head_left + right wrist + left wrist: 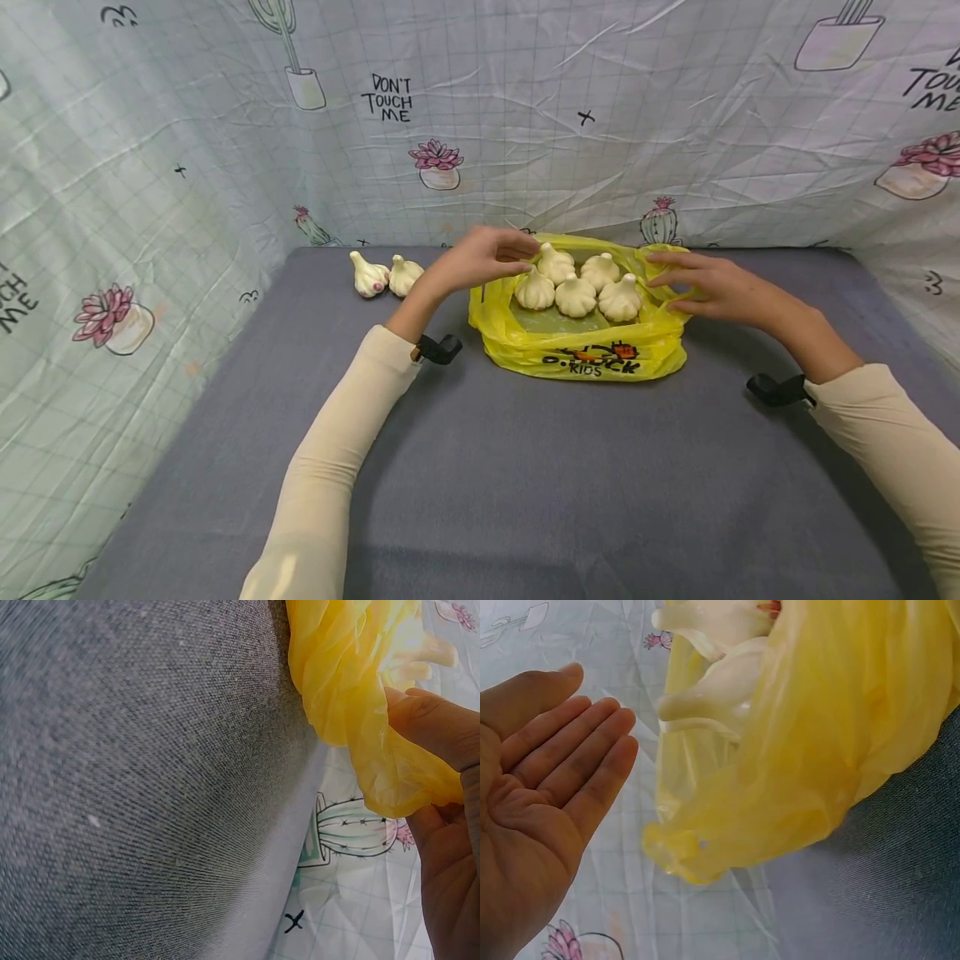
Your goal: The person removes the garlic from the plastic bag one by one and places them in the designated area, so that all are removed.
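Observation:
A yellow plastic bag (510, 343) with dark printing stands on the table, its mouth spread wide. Several garlic bulbs (575, 296) sit inside it, stems mostly up. My left hand (487, 257) is at the bag's left rim, over the edge of the bulbs in the head view. In the left wrist view its palm faces the bag, fingers nearly straight and holding nothing. At the opposite side, my right hand (723, 287) holds the bag's rim between thumb and fingers, seen closely in the right wrist view; some fingertips are hidden behind the plastic.
Two more garlic bulbs, one with a pinkish spot (369, 277) and one beside it (405, 276), lie left of the bag, behind my left forearm. A grey cloth covers the table (570, 483). A patterned white curtain (510, 117) hangs along the back and sides.

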The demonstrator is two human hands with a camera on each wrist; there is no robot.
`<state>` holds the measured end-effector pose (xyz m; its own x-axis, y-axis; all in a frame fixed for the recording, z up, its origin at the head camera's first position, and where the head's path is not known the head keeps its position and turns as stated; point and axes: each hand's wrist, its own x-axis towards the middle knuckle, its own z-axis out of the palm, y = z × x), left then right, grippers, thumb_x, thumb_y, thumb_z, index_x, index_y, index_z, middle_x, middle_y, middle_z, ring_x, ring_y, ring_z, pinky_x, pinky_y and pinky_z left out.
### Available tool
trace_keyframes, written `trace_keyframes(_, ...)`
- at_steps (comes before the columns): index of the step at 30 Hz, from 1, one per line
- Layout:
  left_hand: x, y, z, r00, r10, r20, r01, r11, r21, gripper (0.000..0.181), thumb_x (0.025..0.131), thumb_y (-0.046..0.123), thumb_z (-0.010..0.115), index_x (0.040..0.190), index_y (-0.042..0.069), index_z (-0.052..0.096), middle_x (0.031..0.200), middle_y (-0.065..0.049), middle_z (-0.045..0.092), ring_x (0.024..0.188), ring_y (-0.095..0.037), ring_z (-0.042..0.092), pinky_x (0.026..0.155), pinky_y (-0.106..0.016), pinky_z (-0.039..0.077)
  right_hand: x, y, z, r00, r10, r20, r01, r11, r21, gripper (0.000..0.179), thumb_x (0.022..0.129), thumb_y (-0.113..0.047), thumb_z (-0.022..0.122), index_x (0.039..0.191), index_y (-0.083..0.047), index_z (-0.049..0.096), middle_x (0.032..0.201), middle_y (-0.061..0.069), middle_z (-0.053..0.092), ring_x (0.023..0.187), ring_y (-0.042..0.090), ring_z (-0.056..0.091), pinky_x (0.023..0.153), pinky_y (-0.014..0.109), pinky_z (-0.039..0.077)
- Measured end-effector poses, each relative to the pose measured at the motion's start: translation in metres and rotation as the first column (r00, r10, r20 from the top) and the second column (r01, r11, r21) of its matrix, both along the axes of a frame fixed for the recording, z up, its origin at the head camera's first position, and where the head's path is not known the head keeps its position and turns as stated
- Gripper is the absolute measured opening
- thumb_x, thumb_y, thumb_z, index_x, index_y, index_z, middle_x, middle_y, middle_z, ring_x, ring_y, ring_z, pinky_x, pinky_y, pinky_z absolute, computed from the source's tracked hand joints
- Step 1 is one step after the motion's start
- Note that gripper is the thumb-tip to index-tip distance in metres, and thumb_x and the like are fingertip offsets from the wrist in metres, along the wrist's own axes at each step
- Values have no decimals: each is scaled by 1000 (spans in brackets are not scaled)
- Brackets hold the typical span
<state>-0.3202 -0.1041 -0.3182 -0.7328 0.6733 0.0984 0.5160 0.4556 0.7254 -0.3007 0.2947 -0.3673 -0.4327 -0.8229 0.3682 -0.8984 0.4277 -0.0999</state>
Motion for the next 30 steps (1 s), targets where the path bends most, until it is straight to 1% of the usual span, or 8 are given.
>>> trace_keyframes(4, -6, 3, -5, 1000, 4, -8, -4, 1000, -13, 39, 101, 13, 66, 136, -2, 61, 135, -18, 64, 123, -23, 63, 99, -27, 51, -2, 1, -1, 1000, 4, -15, -4, 1000, -1, 55, 68, 5, 88, 120, -2, 70, 145, 23, 51, 120, 45, 54, 72, 45, 59)
trace_keyframes(8, -11, 5, -11, 1000, 20, 23, -19, 1000, -18, 39, 101, 13, 66, 137, -1, 62, 134, -16, 66, 122, -21, 64, 99, -28, 51, -2, 2, -1, 1000, -1, -14, 1, 1000, 0, 55, 68, 5, 88, 120, -3, 70, 145, 22, 52, 121, 45, 54, 73, 46, 58)
trace_keyframes(13, -16, 7, -14, 996, 44, 73, -41, 998, -42, 40, 100, 14, 67, 138, 1, 62, 134, -14, 66, 122, -21, 64, 98, -29, 52, -1, 1, -1, 1000, -8, -14, 8, 1000, -2, 55, 69, 5, 88, 120, -3, 70, 146, 21, 52, 122, 45, 53, 73, 46, 59)
trace_keyframes(16, -19, 9, -16, 995, 34, 89, -30, 998, -47, 39, 99, 11, 69, 135, 0, 64, 133, -16, 66, 120, -23, 65, 96, -28, 53, 0, 1, -1, 1000, -10, -10, 10, 1000, -6, 55, 69, 5, 88, 120, -3, 71, 146, 21, 52, 121, 45, 54, 72, 45, 59)
trace_keyframes(19, -22, 10, -17, 994, 18, 112, -13, 999, -51, 37, 97, 8, 71, 132, -1, 66, 132, -17, 67, 117, -25, 67, 96, -28, 54, 0, 2, -2, 1000, -11, 2, 11, 1000, -8, 55, 69, 6, 87, 120, -2, 70, 145, 24, 51, 115, 42, 59, 71, 45, 59)
trace_keyframes(22, -24, 11, -19, 992, 18, 122, -9, 998, -69, 34, 96, 7, 72, 129, 0, 69, 130, -14, 68, 116, -24, 67, 95, -29, 54, 0, 3, -3, 1000, -9, 14, 9, 1000, -5, 55, 69, 6, 87, 121, 0, 70, 144, 26, 50, 107, 38, 64, 69, 44, 59)
trace_keyframes(24, -25, 11, -20, 991, 24, 133, -13, 997, -80, 33, 95, 6, 72, 128, 1, 70, 129, -12, 69, 115, -23, 66, 95, -29, 54, 0, 3, -5, 1000, -7, 21, 7, 1000, -3, 56, 69, 6, 87, 122, 0, 69, 144, 27, 49, 104, 38, 66, 69, 43, 59)
trace_keyframes(30, -25, 11, -23, 990, 13, 138, -4, 998, -65, 29, 95, 1, 70, 124, 1, 72, 126, -12, 70, 113, -23, 67, 95, -30, 54, 1, 5, -6, 1000, -12, 22, 12, 1000, -2, 55, 70, 5, 87, 121, 0, 70, 144, 27, 50, 109, 41, 63, 69, 44, 59)
